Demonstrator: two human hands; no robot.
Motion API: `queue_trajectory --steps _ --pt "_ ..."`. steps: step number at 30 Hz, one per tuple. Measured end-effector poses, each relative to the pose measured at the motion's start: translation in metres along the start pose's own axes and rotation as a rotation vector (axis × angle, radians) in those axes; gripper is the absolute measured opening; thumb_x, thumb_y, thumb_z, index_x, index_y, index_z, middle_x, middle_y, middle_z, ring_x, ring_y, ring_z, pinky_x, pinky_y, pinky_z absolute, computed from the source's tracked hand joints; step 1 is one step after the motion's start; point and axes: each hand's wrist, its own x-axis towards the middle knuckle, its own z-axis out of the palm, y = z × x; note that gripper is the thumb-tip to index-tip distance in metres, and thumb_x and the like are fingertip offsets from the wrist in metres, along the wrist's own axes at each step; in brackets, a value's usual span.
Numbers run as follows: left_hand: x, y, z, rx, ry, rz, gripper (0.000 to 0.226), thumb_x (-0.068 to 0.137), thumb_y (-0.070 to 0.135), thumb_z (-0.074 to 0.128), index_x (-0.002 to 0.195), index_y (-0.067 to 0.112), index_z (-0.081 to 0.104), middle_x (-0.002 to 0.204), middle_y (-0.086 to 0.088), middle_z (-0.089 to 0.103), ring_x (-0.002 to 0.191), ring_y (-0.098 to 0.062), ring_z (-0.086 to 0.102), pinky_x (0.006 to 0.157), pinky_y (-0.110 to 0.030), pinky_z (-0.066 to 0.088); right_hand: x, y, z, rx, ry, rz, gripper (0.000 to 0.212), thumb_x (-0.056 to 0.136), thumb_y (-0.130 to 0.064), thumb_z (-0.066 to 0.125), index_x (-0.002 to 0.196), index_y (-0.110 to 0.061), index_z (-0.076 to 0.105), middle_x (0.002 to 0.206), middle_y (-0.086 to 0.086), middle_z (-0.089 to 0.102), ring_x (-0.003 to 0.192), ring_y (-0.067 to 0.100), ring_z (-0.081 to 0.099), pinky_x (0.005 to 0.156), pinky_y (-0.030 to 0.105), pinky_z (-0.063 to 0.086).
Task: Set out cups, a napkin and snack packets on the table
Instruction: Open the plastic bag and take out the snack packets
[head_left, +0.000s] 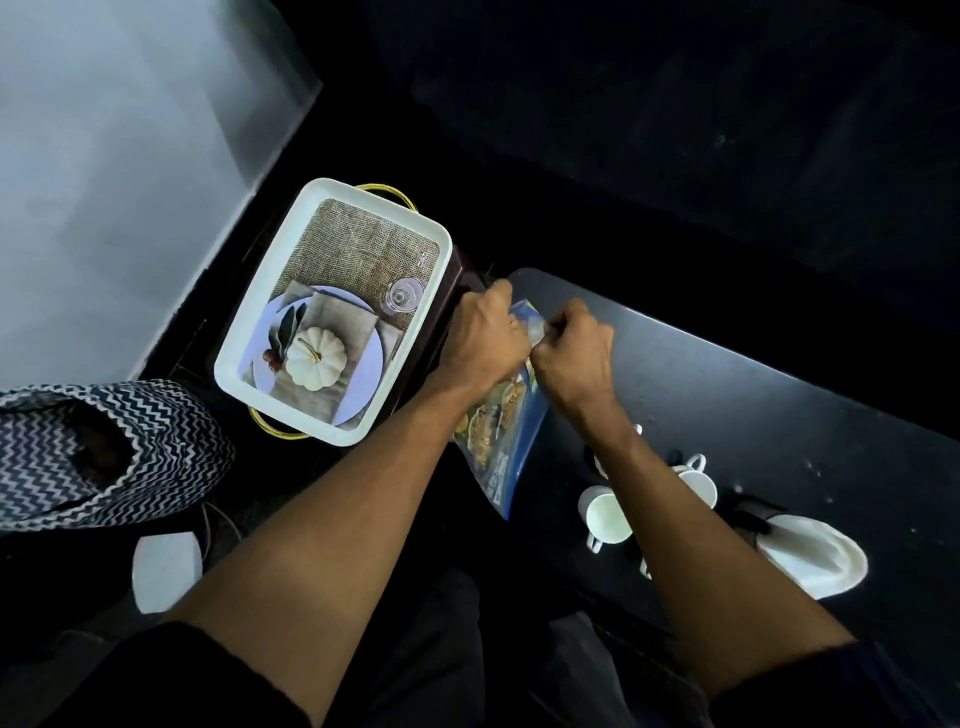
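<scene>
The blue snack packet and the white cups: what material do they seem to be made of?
Snack packet: probably thin glossy plastic film; it creases and shines where both hands grip it. Cups: likely glazed ceramic, smooth white with rigid rims and handles, though plastic cannot be excluded.

The top edge of the packet is hidden inside the two hands, so its seal cannot be made out, and its print is too blurred to read. The right forearm covers part of the cups; how many stand there cannot be told. The napkin is partly lost in shadow at its near left side. The patterned bag runs off the left edge. The far half of the scene is too dark to read.
</scene>
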Motion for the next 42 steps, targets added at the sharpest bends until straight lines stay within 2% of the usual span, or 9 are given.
queue_trajectory --steps 4,9,12,17,22,26,34,39,42 --pt "0.001 0.003 -0.002 0.042 0.064 -0.037 0.009 0.078 0.008 0.054 0.084 0.004 0.050 0.062 -0.007 0.045 0.057 -0.028 0.041 0.053 -0.033 0.028 0.001 0.000 -0.001 -0.095 0.112 -0.003 0.007 0.082 -0.014 0.054 0.083 -0.007 0.054 0.078 0.014 0.064 0.070 0.033 0.058 0.057 0.035 0.041" --pt "0.003 0.002 0.002 -0.109 0.173 -0.030 0.014 0.084 0.008 0.057 0.079 0.011 0.045 0.060 -0.008 0.049 0.058 -0.036 0.052 0.051 -0.038 0.032 0.001 -0.004 -0.004 0.033 0.033 0.169 0.024 0.067 -0.030 0.066 0.081 -0.012 0.056 0.074 0.006 0.063 0.068 0.028 0.062 0.058 0.035 0.051" --pt "0.006 -0.008 0.004 -0.182 0.167 0.017 0.025 0.088 0.009 0.061 0.076 0.016 0.041 0.056 0.006 0.037 0.052 -0.024 0.043 0.050 -0.039 0.037 -0.001 -0.002 -0.003 0.167 -0.138 0.370 0.025 0.056 -0.026 0.067 0.072 -0.007 0.063 0.074 0.017 0.069 0.068 0.036 0.069 0.062 0.046 0.061" --pt "0.005 -0.020 -0.007 -0.210 0.176 0.076 0.024 0.075 0.040 0.042 0.078 0.016 0.042 0.057 0.014 0.036 0.050 0.000 0.038 0.048 -0.020 0.025 -0.005 0.015 -0.018 -0.151 0.034 0.248 0.017 0.061 -0.013 0.072 0.073 -0.015 0.059 0.071 0.009 0.063 0.068 0.032 0.061 0.055 0.033 0.049" --pt "-0.004 -0.012 0.015 -0.132 -0.125 -0.355 0.056 0.072 0.047 0.076 0.105 0.014 0.044 0.087 -0.002 0.053 0.073 -0.021 0.059 0.058 -0.024 0.043 0.004 0.015 -0.017 -0.067 0.134 0.271 0.010 0.072 -0.011 0.062 0.082 -0.008 0.063 0.078 0.011 0.063 0.070 0.028 0.050 0.059 0.024 0.029" --pt "-0.025 0.008 0.026 -0.290 -0.334 -0.580 0.066 0.058 0.025 0.068 0.118 0.012 0.042 0.115 -0.013 0.061 0.093 -0.034 0.069 0.074 -0.044 0.062 0.004 0.012 -0.013 0.116 0.084 0.266 0.017 0.071 -0.013 0.069 0.087 -0.015 0.063 0.084 0.005 0.067 0.082 0.024 0.058 0.068 0.022 0.036" --pt "-0.018 -0.012 -0.008 -0.404 -0.058 -0.607 0.026 0.063 0.015 0.053 0.087 0.022 0.046 0.072 -0.011 0.071 0.048 -0.025 0.069 0.049 -0.036 0.058 0.004 0.049 -0.036 -0.068 0.062 0.187 0.020 0.078 -0.014 0.067 0.097 -0.009 0.063 0.089 0.014 0.069 0.087 0.032 0.063 0.070 0.028 0.044" --pt "-0.021 -0.008 -0.011 -0.530 -0.105 -0.569 0.024 0.073 0.006 0.056 0.088 0.023 0.047 0.094 -0.013 0.066 0.044 -0.021 0.068 0.038 -0.026 0.050 -0.008 0.036 -0.042 0.130 -0.068 0.548 0.053 0.062 -0.053 0.074 0.081 -0.005 0.065 0.068 0.013 0.068 0.065 0.028 0.069 0.057 0.030 0.054" --pt "-0.029 0.001 -0.004 -0.562 -0.140 -0.522 0.031 0.076 -0.001 0.058 0.091 0.023 0.046 0.100 -0.013 0.059 0.044 -0.015 0.068 0.039 -0.025 0.052 -0.020 0.026 -0.030 0.387 -0.280 0.680 0.032 0.063 -0.024 0.082 0.075 0.004 0.070 0.066 0.018 0.070 0.048 0.023 0.067 0.048 0.029 0.054"
